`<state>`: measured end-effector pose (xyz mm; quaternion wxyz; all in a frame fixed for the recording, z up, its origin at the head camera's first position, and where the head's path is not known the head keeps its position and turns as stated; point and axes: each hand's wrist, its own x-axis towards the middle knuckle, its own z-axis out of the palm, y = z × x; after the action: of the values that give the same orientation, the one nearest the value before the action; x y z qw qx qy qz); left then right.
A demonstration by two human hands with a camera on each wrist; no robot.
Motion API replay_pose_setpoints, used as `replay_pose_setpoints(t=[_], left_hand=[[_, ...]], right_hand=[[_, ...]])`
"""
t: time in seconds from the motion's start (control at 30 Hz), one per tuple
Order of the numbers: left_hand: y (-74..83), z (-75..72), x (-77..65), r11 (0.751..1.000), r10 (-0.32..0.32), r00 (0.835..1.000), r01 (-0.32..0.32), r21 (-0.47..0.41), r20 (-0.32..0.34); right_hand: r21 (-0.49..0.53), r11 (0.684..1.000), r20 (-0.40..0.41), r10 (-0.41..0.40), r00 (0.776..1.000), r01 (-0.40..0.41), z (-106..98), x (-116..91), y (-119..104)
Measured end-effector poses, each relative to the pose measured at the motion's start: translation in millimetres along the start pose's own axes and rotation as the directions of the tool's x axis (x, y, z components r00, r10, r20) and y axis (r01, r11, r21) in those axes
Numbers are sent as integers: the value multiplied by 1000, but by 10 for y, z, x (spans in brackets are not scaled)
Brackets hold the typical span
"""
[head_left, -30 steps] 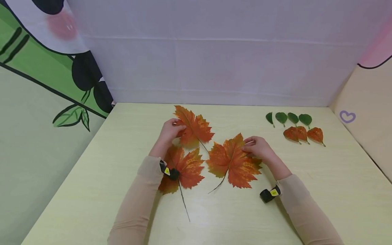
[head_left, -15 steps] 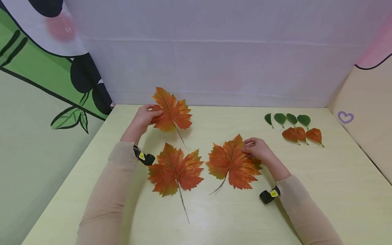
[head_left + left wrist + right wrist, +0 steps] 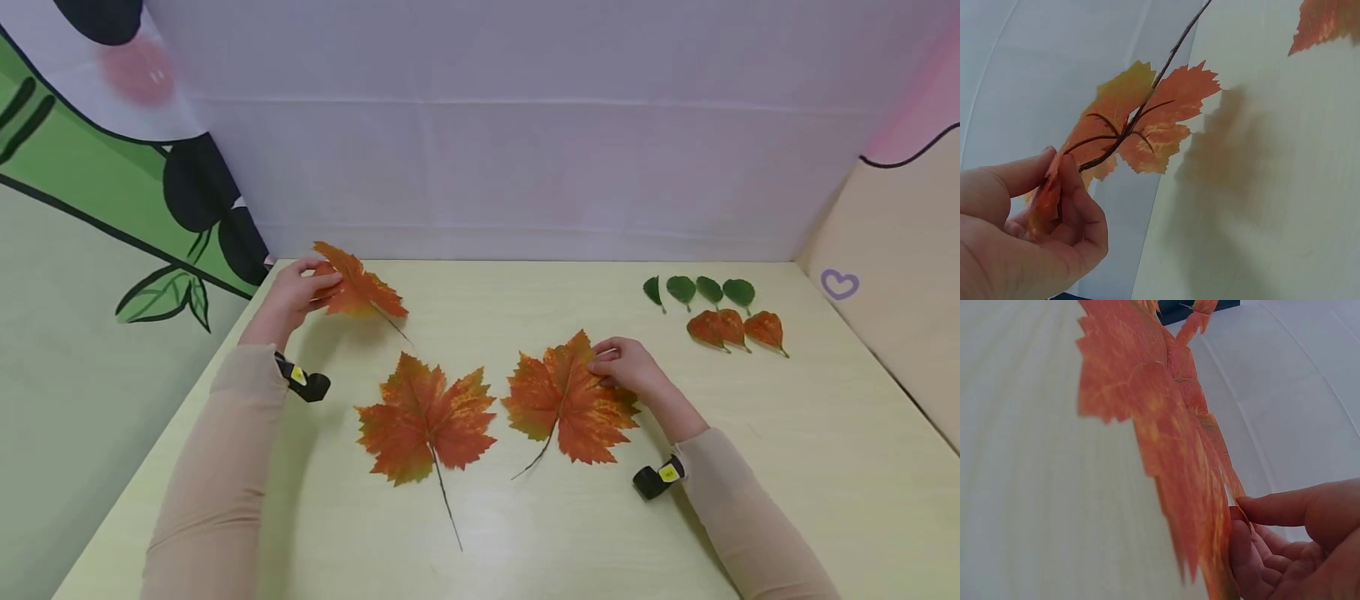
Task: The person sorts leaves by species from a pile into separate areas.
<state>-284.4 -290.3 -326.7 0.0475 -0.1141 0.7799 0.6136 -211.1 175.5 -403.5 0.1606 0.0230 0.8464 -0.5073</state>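
My left hand (image 3: 291, 293) pinches the edge of an orange maple leaf (image 3: 362, 287) at the back left of the table. In the left wrist view that maple leaf (image 3: 1160, 131) shows its brown-veined underside, and its shadow falls on the tabletop beside it. A second maple leaf (image 3: 427, 421) lies flat at the middle, its thin dark stem toward the front. Right of it is a third maple leaf (image 3: 566, 400); my right hand (image 3: 630, 367) pinches its right edge between thumb and fingers. The right wrist view shows this maple leaf (image 3: 1154, 419) nearly edge-on, close over the table.
Several small green leaves (image 3: 681, 289) lie in a row at the back right. Below them are 3 small orange-brown leaves (image 3: 767, 330). A pale cloth backdrop (image 3: 525, 183) rises behind the pale wooden table (image 3: 750, 467), with printed side panels left and right.
My left hand has carried its maple leaf left, away from the other two, and now tilts it lower over the back left. My right hand and its maple leaf have stayed in place.
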Motion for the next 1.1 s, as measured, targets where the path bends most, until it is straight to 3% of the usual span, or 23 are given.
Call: replay_pose_setpoints(t=[0.33, 0.47, 0.63, 0.77, 0.9, 1.1], left_hand=[[-55, -247, 85, 996, -43, 999, 42, 84, 18], [-84, -294, 141, 979, -62, 998, 61, 194, 0], [-178, -368, 201, 923, -10, 999, 22, 384, -34], [-275, -394, 270, 868, 31, 999, -22, 496, -9], [-353, -362, 330, 818, 86, 996, -63, 572, -14], [-469, -327, 398, 752, 176, 980, -70, 656, -97]], right_hand=[[-23, 1000, -16, 3, 1000, -3, -30, 1, -25], [-35, 999, -24, 10, 1000, -10, -47, 0, -26], [-31, 999, -16, 20, 1000, -20, -28, 2, -31], [-30, 999, -13, 39, 999, -40, -8, -3, -26], [-19, 999, -15, 37, 999, -37, -5, -8, -17], [-8, 1000, -3, 28, 1000, -28, -8, -14, -21]])
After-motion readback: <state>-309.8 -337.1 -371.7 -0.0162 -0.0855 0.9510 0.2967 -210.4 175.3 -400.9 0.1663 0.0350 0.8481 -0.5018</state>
